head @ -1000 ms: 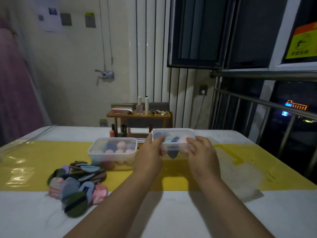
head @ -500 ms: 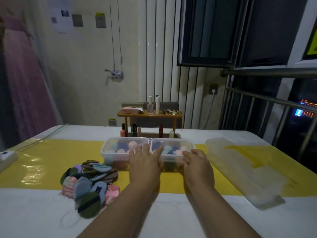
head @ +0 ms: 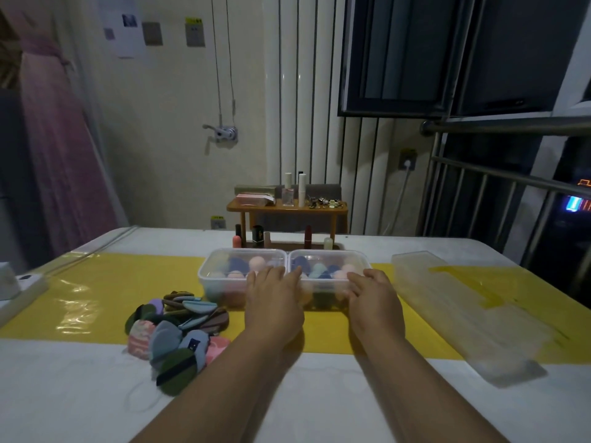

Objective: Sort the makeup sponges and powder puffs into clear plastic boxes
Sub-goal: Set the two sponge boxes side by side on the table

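Note:
Two clear plastic boxes stand side by side, touching, on the yellow strip. The left box [head: 217, 276] and the right box [head: 332, 259] both hold pink, blue and teal makeup sponges. My left hand [head: 273, 302] lies flat against the near side where the boxes meet. Its fingers are spread over the rims and its thumb is on the right box. My right hand [head: 375, 302] grips the right box's near right corner, thumb on the rim and fingers curled on the wall. A pile of powder puffs [head: 179, 327] in several colours lies loose to the left of my left arm.
A long clear plastic container [head: 463, 318] lies at an angle on the right of the table [head: 80, 394]. Lipsticks and small bottles [head: 259, 238] stand just behind the boxes. A small wooden shelf [head: 287, 207] with cosmetics is further back. A white device [head: 19, 282] sits at the left edge.
The right box was held up between both hands a second ago. It now stands on the yellow strip against the left box. My hands have stayed on it.

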`<state>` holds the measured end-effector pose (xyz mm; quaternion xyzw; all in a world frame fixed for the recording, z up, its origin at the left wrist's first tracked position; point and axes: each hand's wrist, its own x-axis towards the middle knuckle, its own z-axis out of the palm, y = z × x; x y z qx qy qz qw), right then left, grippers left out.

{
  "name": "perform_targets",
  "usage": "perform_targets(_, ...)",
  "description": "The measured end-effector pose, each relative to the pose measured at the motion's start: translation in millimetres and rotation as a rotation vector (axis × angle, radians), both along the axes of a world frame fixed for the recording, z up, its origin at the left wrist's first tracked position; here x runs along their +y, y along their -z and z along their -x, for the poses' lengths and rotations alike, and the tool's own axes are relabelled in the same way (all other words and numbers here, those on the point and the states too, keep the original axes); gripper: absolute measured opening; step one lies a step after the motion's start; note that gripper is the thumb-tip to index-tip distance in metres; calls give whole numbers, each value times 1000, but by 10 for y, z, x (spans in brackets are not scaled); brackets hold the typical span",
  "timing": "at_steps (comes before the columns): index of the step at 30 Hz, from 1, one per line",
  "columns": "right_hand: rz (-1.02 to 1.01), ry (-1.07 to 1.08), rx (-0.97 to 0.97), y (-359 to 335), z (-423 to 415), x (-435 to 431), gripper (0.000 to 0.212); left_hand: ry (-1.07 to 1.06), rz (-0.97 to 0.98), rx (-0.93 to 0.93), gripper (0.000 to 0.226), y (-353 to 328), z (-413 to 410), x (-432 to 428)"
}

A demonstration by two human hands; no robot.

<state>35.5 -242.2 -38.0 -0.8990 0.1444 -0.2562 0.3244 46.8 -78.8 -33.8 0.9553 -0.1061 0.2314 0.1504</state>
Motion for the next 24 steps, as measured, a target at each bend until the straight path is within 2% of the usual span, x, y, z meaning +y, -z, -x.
perform_targets(4,58,-15,36,-50,52,15,37,18,16,27,67,-23,27,7)
perform_targets(8,224,13,60,-112,161,3,41,44,66,-3,57,-93,89,-67)
perform_targets(11,259,19,58,-198,212,-61,43,117,128,-17,59,-174,113,-183)
perform_targets(18,361,96,163,-472,471,-495,49,300,259,87,59,-332,140,-661)
perform_targets(24,380,167,275,-553,710,-932,52,377,147,60,62,-326,213,-1174)
